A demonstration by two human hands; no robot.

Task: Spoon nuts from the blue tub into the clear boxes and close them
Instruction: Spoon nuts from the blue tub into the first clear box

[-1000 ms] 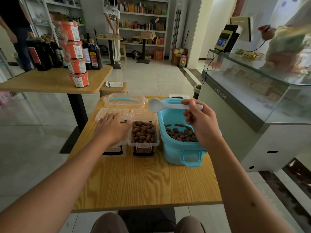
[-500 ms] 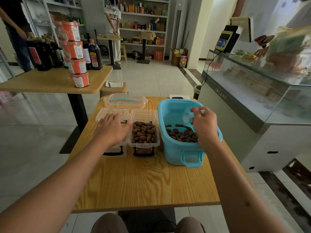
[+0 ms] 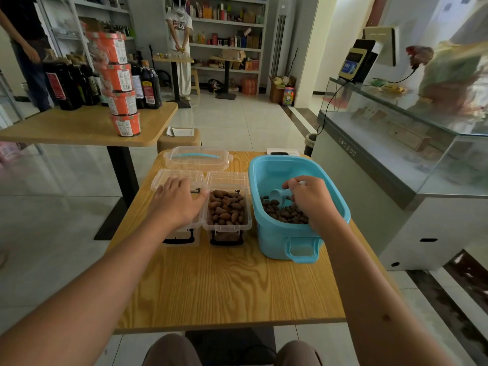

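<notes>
My right hand [image 3: 313, 200] is down inside the tub [image 3: 295, 207], fingers curled in a grip on the spoon [image 3: 279, 194]; only the bowl of the spoon shows, lying among the nuts [image 3: 284, 215], the handle hidden in my fist. Nuts cover only the near part of the tub floor; the far part is bare blue. My left hand [image 3: 179, 200] lies flat, fingers straight, on top of the left box [image 3: 182, 207], gripping nothing. Right box [image 3: 227, 210] stands between that one and the tub, touching or nearly touching both: heaped with nuts to about the rim, lid [image 3: 227, 178] hinged back behind it, so filled but not closed. Judgement: one box filled, none visibly latched; the left box is left to deal with, then closing. Cannot tell what the left box holds, or whether its lid is down, since my hand covers most of it; through its front wall I see no nuts. A third clear container [image 3: 197, 158] with a blue strip on top sits behind the boxes on the tabletop [image 3: 227, 286], apparently shut; contents not readable. Whether the spoon is loaded cannot be made out.
</notes>
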